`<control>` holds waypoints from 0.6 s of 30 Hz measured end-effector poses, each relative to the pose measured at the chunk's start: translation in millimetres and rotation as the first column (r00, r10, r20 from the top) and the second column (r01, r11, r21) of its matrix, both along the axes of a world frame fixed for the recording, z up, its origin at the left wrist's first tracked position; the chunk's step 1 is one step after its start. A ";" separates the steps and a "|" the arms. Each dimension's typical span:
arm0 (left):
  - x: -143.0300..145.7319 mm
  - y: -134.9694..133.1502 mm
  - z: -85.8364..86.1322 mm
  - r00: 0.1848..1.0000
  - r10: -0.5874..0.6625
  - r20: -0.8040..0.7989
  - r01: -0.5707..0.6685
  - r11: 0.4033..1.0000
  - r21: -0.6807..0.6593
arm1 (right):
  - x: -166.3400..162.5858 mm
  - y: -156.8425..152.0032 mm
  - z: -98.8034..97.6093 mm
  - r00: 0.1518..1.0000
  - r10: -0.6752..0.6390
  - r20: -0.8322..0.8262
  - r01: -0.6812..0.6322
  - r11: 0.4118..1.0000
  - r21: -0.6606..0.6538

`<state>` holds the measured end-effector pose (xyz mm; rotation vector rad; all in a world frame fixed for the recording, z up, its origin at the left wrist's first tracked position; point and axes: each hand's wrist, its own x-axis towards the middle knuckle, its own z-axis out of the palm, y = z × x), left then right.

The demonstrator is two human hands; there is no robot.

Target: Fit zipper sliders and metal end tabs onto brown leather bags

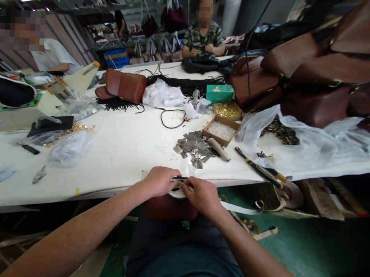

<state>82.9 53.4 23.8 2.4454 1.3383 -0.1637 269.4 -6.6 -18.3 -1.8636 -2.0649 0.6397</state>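
Note:
At the table's front edge, my left hand [161,181] is closed, its fingers pinching the dark edge of a piece at the mouth of a reddish-brown leather bag [170,209] on my lap. My right hand [203,196] meets it from the other side, thumb and fingers pinched on a thin pale strip. A white strip [241,209] trails out to the right from beneath that hand, its end curled. Between the hands a pale curved surface shows. My fingers hide much of the held parts. Just beyond lies a pile of flat metal plates [193,145].
Behind the plates stand a box of clear small parts [221,130] and a box of gold pieces [226,110]. Long-handled pliers [258,167] lie at the right edge. Brown bags [318,83] are heaped at right. A co-worker in camouflage [204,38] sits opposite; another person [54,53] sits left.

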 end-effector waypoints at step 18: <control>12.8 0.0 3.3 0.989 -0.085 -0.118 0.082 0.996 -0.027 | 4.6 1.0 -0.6 0.987 -0.061 0.151 0.071 0.996 -0.059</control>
